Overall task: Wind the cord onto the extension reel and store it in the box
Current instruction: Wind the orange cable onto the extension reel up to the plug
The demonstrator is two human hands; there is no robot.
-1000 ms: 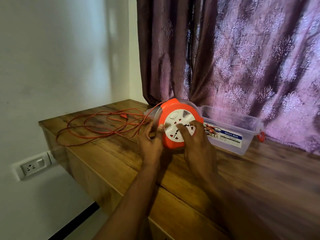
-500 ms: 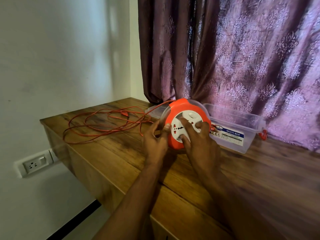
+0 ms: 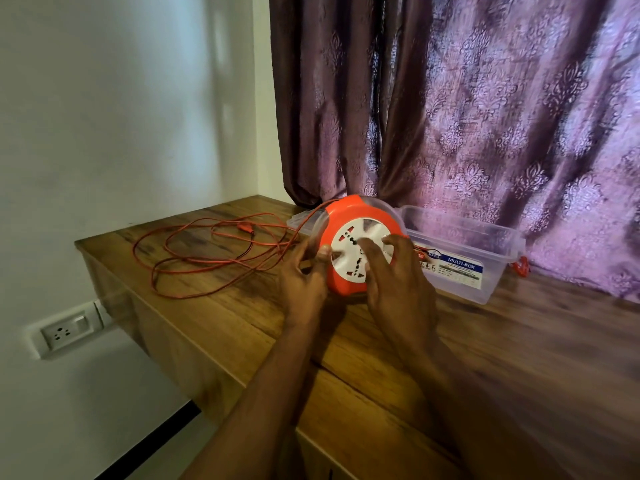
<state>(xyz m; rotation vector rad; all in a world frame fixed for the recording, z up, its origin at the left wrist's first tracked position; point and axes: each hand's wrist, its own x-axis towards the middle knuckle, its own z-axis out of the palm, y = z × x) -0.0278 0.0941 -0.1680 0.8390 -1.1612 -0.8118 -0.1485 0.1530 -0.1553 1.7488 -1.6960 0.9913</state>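
Now both hands hold the orange extension reel (image 3: 353,233) upright on the wooden bench (image 3: 519,341), the left hand (image 3: 304,278) at its rim, the right hand (image 3: 394,282) spread on its white face, with the cord (image 3: 207,258) loose at the left and the clear box (image 3: 460,251) just behind.

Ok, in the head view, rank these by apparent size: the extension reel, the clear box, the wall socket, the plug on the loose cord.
1. clear box
2. extension reel, though it sits nearer the camera, so unsure
3. wall socket
4. plug
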